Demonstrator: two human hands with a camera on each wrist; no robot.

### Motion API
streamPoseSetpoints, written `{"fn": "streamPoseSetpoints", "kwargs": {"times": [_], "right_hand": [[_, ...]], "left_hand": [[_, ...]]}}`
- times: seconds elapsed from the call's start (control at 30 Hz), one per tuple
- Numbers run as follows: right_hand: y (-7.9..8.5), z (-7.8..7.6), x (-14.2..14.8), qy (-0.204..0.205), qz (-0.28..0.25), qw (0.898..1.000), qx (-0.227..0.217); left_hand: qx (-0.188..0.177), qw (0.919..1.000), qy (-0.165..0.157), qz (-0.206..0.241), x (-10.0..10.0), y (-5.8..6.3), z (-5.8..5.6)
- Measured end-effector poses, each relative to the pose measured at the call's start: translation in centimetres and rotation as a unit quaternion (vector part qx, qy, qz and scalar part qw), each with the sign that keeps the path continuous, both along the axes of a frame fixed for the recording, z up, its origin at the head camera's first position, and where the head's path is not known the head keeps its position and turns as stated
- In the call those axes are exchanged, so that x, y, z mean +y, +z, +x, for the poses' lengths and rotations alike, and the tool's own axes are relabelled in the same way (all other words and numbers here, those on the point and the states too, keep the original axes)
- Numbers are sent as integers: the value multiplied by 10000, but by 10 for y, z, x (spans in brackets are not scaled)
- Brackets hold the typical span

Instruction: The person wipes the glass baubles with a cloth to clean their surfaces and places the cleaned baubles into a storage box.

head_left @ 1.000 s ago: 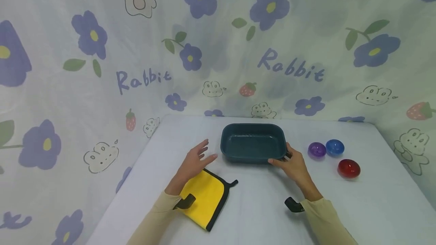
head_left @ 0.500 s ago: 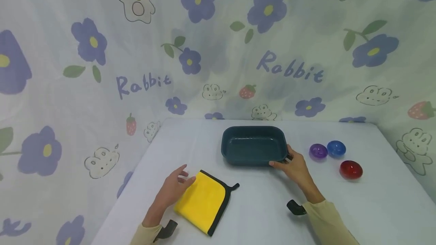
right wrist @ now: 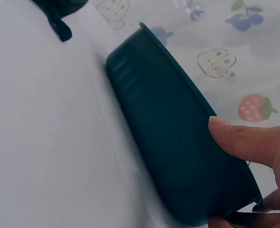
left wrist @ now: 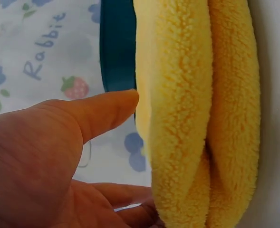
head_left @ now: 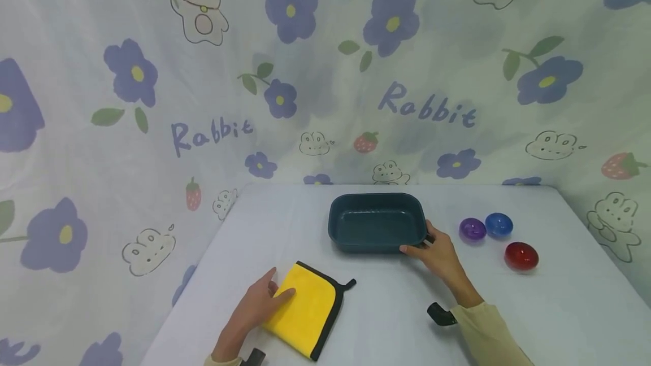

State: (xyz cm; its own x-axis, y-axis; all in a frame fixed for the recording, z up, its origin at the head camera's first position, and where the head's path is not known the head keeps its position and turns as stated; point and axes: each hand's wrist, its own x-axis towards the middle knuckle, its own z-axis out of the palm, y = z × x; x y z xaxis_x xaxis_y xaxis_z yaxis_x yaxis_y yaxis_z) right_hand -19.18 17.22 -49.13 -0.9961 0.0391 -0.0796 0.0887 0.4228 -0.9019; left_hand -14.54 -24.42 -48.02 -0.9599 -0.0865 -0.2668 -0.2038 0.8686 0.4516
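Note:
A dark teal baking dish (head_left: 376, 223) sits at the middle back of the table. My right hand (head_left: 438, 250) grips its right end. In the right wrist view the thumb (right wrist: 239, 138) lies against the dish's rim, and other fingers reach under the end, partly hidden. A folded yellow towel (head_left: 307, 309) with black trim and a hanging loop lies in front of the dish. At the towel's left edge is my left hand (head_left: 254, 304), its thumb touching the top. In the left wrist view its fingers (left wrist: 123, 192) meet the towel's fluffy folded edge, their tips hidden.
Right of the dish stand a purple bowl (head_left: 473, 230), a blue bowl (head_left: 499, 225) and a red bowl (head_left: 521, 256), all small and glossy. The white table (head_left: 386, 321) ends at a flower-and-rabbit printed curtain (head_left: 325, 72) behind and at the sides.
My left hand has moved from beside the dish back toward me and down to the towel's left edge. My right hand stays on the dish, which has not visibly moved.

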Motion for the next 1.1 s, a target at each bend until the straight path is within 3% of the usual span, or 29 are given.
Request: {"fn": "streamPoseSetpoints", "kwargs": {"times": [0.13,0.3,0.43,0.53,0.7,0.83,1.1], "right_hand": [[-1,0,1,-16,12,10000,10],[-2,-1,1,3,-76,10000,34],[0,-1,1,22,-88,9999,78],[0,-1,1,34,-61,9999,102],[-1,-3,2,66,-40,9998,183],[-1,-3,3,67,-17,9998,159],[-3,-3,4,55,-23,9999,88]], "left_hand": [[-259,9995,2,194,-1,-2,-1],[-592,9942,70,897,-4,-4,2],[-675,9885,-123,1345,-6,-2,8],[-759,9804,-478,1756,-8,0,11],[-967,9584,-989,2498,-10,1,13],[-1054,9473,-1026,2847,-9,-1,12],[-1166,9393,-948,3083,-7,-2,12]]}}
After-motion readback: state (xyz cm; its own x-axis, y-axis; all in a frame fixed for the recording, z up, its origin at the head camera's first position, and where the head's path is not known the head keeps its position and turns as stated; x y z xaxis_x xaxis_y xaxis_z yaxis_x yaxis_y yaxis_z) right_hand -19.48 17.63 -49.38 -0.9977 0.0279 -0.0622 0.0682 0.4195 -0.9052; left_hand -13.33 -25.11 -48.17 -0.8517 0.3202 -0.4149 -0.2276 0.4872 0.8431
